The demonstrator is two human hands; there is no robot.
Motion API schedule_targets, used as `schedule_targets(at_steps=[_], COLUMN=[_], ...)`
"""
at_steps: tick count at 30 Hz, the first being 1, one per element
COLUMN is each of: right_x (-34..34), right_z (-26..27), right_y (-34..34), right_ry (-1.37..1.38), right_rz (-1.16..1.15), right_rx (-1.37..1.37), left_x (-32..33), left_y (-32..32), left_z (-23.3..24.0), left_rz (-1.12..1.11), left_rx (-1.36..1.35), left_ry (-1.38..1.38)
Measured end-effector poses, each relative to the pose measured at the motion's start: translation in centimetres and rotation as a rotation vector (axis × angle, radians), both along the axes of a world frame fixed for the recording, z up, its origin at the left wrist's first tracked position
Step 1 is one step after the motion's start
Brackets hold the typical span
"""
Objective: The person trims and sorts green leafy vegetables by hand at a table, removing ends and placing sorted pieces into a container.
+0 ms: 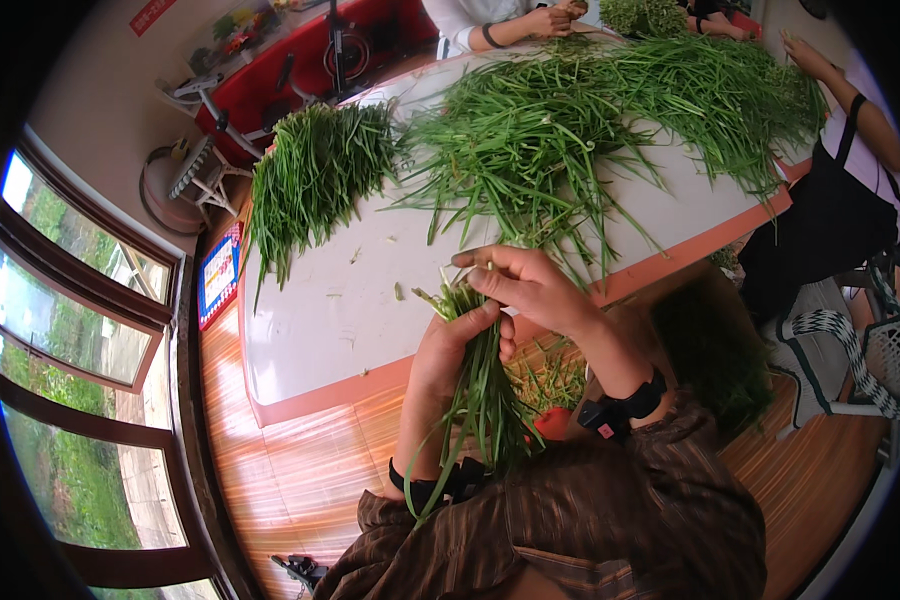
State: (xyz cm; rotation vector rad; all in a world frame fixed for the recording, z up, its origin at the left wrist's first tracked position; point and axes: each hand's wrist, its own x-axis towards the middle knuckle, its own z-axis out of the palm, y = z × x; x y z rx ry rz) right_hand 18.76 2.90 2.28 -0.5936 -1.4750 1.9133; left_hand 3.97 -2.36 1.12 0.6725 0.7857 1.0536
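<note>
My left hand [450,345] is closed around a bunch of green garlic chives [487,405], its thumb across the stems. The pale cut ends point up and away from me, while the long leaves hang down toward my lap. Over those ends is my right hand [525,289], thumb and forefinger close together at the stem tips. Whether a single stem is pinched between them is too small to tell. Just beyond my hands, a loose heap of chives [525,142] spreads over the white tabletop [315,330]. A neater stack of chives [322,165] lies at the table's left end.
Across the table are a person's hands [551,21]; another person's hand [810,56] is at the right. Beneath the table edge sit chive scraps [551,379] and a dark green pile [712,345]. A woven chair [840,352] stands at right, windows [82,337] at left.
</note>
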Motion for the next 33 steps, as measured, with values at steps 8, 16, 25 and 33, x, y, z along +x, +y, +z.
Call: schedule_targets(at_steps=[8,16,25,33], right_x=[-1.2,-0.6,-1.4,4.4], right_z=[0.2,2.6,-0.1,-0.6], right_y=[1.4,1.3,2.5,6.2], right_ry=[-0.008,-0.363,-0.358,-0.437], right_rz=[-0.196,0.309,0.399,-0.479], right_rx=[0.501,0.387,0.451,0.667], left_x=[0.4,0.5,0.6,0.6], left_y=[0.7,0.5,0.5,1.0], left_z=[-1.4,-3.4,-3.0,-1.1], left_rz=[-0.214,-0.176,-0.225,0.134], left_rx=[-0.056,0.017,-0.02,0.051], left_ry=[-0.132,0.014,-0.047,0.104])
